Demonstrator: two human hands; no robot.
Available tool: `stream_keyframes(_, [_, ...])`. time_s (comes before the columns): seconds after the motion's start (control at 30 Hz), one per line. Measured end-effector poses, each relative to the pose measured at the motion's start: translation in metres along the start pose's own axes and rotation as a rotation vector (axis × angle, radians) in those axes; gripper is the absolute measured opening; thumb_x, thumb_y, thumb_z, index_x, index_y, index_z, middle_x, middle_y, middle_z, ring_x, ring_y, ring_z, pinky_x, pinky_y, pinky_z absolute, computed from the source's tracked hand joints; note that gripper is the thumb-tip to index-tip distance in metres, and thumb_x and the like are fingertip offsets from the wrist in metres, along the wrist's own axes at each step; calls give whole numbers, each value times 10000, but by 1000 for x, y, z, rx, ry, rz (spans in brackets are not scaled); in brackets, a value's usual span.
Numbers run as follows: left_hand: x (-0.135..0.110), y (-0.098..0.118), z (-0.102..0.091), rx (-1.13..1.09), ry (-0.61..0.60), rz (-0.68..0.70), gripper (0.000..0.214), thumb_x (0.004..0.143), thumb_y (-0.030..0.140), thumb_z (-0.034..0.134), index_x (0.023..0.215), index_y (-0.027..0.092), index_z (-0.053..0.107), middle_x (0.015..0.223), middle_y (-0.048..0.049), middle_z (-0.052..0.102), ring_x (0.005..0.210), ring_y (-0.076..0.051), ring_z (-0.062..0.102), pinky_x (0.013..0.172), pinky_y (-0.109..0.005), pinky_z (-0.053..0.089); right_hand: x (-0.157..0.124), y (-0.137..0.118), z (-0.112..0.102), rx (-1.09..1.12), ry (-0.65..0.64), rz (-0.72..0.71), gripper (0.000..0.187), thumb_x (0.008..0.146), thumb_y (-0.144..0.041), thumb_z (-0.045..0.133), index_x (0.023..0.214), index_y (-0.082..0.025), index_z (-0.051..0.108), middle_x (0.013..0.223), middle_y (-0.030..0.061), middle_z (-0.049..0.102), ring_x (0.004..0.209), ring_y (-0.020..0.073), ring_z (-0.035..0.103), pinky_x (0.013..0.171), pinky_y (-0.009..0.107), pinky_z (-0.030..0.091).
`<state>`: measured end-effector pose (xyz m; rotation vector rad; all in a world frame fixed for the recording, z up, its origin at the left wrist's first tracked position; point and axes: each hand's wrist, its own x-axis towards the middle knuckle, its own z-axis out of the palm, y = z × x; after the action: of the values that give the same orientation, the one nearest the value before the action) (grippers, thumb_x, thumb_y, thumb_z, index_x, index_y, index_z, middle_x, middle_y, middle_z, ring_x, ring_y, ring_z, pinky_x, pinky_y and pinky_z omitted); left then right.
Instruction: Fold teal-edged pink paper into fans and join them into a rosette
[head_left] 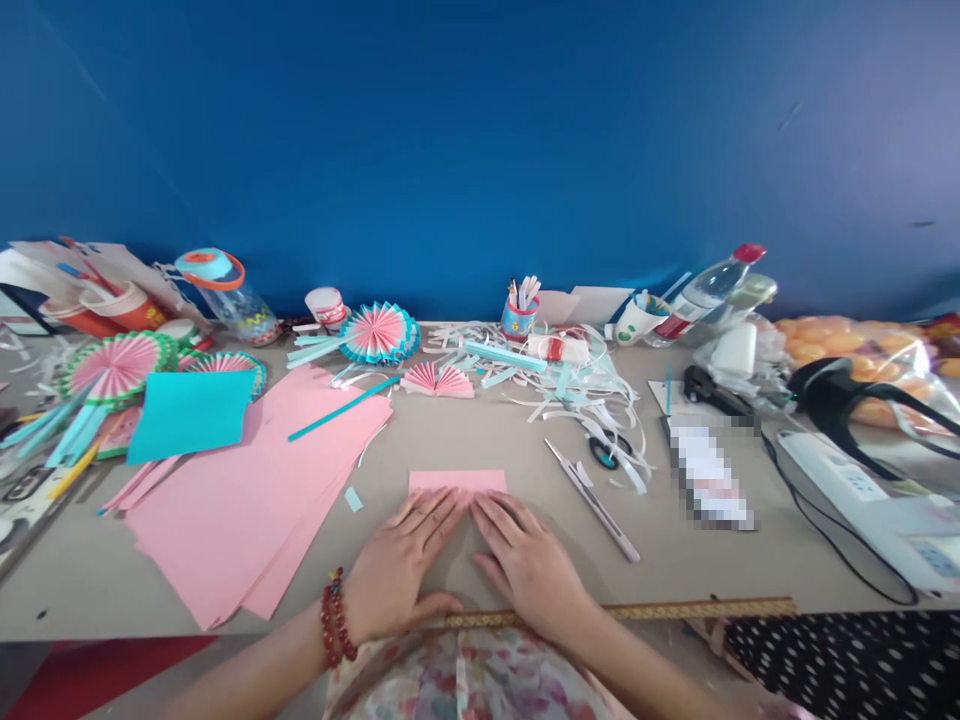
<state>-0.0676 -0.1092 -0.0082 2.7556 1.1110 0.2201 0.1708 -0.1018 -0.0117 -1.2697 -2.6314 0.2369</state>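
A small pink paper strip point(457, 480) lies flat on the table in front of me, its near edge covered by my fingers. My left hand point(409, 555) rests on its left part with fingers stretched out, thumb apart. On the right part lies my right hand point(529, 560), fingers flat and pointing inward, so the fingertips of both hands nearly meet. A craft knife point(592, 500) is to the right of my right hand. Large pink sheets point(262, 480) are spread out on the left, with a teal paper point(191, 415) over their upper left corner.
A wooden ruler point(697, 608) runs along the near edge, partly behind my right wrist. Folded paper rosettes point(379, 333), a pink fan point(436, 380) and paper scraps point(577, 375) lie toward the wall. A bottle point(709, 295), phone point(709, 475) and power strip point(870, 500) are at right.
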Motion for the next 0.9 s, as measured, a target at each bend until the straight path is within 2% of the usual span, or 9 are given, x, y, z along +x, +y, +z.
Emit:
stream_keyframes(0.13, [-12, -5, 2, 97, 28, -76, 972, 878, 737, 370, 1559, 93, 111, 1610, -162, 214, 1481, -305, 213, 1195, -481, 187, -1, 2, 0, 27, -1, -21, 558, 919, -289, 571, 1441, -126, 461, 1447, 116, 515, 1315, 290, 452, 1058, 441, 489])
stream_keyframes(0.3, [-16, -6, 0, 88, 30, -75, 945, 892, 721, 362, 1557, 94, 122, 1614, -151, 204, 1481, -290, 224, 1195, -459, 203, -3, 3, -1, 36, -1, -22, 583, 903, -264, 577, 1450, -114, 443, 1466, 134, 490, 1342, 292, 434, 1086, 455, 466])
stream_keyframes(0.5, [-24, -10, -2, 147, 86, -116, 929, 905, 695, 375, 1559, 90, 111, 1605, -151, 231, 1478, -292, 237, 1208, -472, 179, -7, 11, -6, 26, 10, -112, 612, 911, -340, 582, 1459, -120, 423, 1462, 137, 497, 1344, 279, 444, 1084, 442, 469])
stream_keyframes(0.6, [-27, -12, 0, 134, 94, -127, 908, 910, 673, 401, 1562, 114, 109, 1602, -144, 246, 1476, -294, 246, 1203, -479, 211, -4, 13, -2, 7, 62, -100, 532, 917, -281, 568, 1421, -140, 472, 1420, 120, 542, 1302, 273, 481, 1059, 433, 484])
stream_keyframes(0.73, [-27, -12, -1, 40, 94, -147, 785, 964, 545, 429, 1565, 161, 101, 1598, -134, 269, 1474, -274, 263, 1187, -478, 281, 15, 13, -2, -26, 100, -55, 328, 907, -147, 555, 1224, -197, 619, 1183, 77, 677, 1083, 249, 600, 914, 396, 541])
stream_keyframes(0.8, [-25, -10, -1, -45, 162, -234, 707, 989, 464, 428, 1561, 189, 117, 1598, -144, 267, 1470, -265, 279, 1158, -457, 351, 28, 13, -8, -25, 69, -45, 254, 894, -121, 564, 1116, -203, 655, 1061, 72, 693, 977, 240, 617, 841, 380, 546])
stream_keyframes(0.9, [-22, -6, 1, -190, 424, -463, 574, 1007, 369, 416, 1523, 217, 217, 1561, -163, 326, 1442, -261, 342, 1103, -448, 433, 40, 14, -17, 74, 96, -48, 187, 899, -116, 547, 1013, -196, 671, 955, 74, 683, 905, 226, 614, 803, 358, 532])
